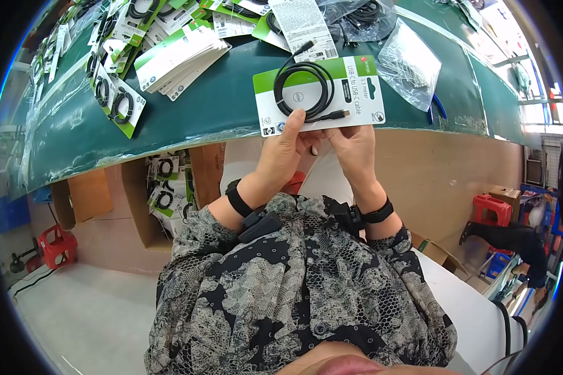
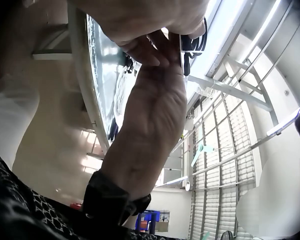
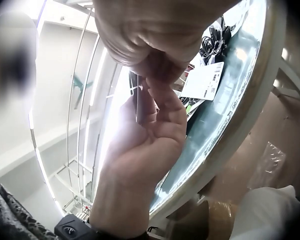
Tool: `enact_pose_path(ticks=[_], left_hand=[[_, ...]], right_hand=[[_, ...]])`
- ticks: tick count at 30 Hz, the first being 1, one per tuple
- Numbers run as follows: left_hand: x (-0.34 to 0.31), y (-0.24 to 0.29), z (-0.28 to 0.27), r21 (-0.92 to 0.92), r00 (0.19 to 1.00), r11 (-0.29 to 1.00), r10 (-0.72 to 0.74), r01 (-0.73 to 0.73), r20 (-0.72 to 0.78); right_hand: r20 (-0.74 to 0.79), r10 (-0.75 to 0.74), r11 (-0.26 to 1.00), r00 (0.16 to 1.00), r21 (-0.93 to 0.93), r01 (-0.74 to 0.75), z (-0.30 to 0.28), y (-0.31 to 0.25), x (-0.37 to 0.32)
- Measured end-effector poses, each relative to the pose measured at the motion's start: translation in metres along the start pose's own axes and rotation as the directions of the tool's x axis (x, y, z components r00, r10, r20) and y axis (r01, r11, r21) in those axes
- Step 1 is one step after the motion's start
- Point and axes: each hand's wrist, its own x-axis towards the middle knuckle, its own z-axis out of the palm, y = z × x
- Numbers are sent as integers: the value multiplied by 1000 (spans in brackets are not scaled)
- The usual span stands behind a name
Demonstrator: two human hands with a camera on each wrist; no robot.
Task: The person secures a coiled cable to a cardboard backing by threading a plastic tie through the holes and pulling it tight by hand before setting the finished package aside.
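Observation:
A black coiled USB-C cable [image 1: 324, 94] lies on the front of a white and green packaging card [image 1: 363, 94], held up over the table's near edge. My left hand [image 1: 275, 156] grips the card's lower edge, its thumb on the front against the coil and its fingers behind. The right hand [image 1: 355, 156] has its bent fingers at the lower edge, right of the left hand, with the fingertips hidden behind the card. From the right wrist view, the left hand [image 3: 145, 145] and the right hand [image 3: 155, 40] meet behind the thin card [image 3: 139, 100].
Carded cables [image 1: 116, 103] pile up on the green table [image 1: 219, 112] at the left. A stack of blank-looking cards [image 1: 178, 59] lies nearer. Plastic bags [image 1: 410, 62] are at the back right. Below stands a cardboard box [image 1: 141, 206] of carded cables.

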Motion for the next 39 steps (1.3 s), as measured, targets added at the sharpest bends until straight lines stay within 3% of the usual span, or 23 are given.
enact_pose_path(ticks=[6,8,11,14,15,16,17,18,19,22,27,28,29,31,36,39], left_hand=[[-5,9,7,40,996,996,80,-79,-25],[-4,9,6,62,994,993,101,-99,-36],[-3,6,1,83,985,983,157,-163,76],[-3,9,1,48,989,988,145,-147,41],[-3,10,1,29,989,989,144,-144,20],[-3,11,1,28,989,989,148,-149,18],[-3,11,2,26,989,989,148,-149,11],[-3,10,4,23,990,989,144,-144,7],[-4,9,6,21,991,991,136,-136,7],[-7,0,7,-3,992,992,123,-123,7],[-6,-2,-3,44,984,983,175,-176,27],[-4,0,-6,46,984,983,178,-179,30],[-3,2,-11,299,957,909,282,-291,74],[-2,9,-11,701,877,552,420,-451,234],[-7,21,1,738,888,533,416,-413,197],[-7,16,9,361,968,903,249,-233,2]], right_hand=[[19,24,946,1000,323,-29,4,-7,-12],[44,41,936,998,348,-53,0,-1,-11],[92,76,912,993,396,-106,-11,3,-13],[-110,50,985,993,-158,-67,-26,-2,-16],[-106,47,986,993,-157,-63,-26,-5,-17],[-94,-231,916,968,-356,184,-27,-8,-19],[-29,-484,748,874,-533,397,-27,-12,-21],[82,-686,499,723,-671,549,-28,-16,-23],[77,-684,498,725,-677,542,-27,-21,-23],[367,-687,228,627,-711,665,-12,-42,-11],[362,-679,262,639,-693,671,-7,-33,-2],[372,-664,318,648,-644,696,-8,-29,1],[384,-648,374,658,-593,713,-10,-26,4],[392,-629,428,671,-547,720,-12,-26,4],[327,-632,463,703,-567,681,-8,-27,4],[285,-664,440,692,-598,669,-10,-22,4]])
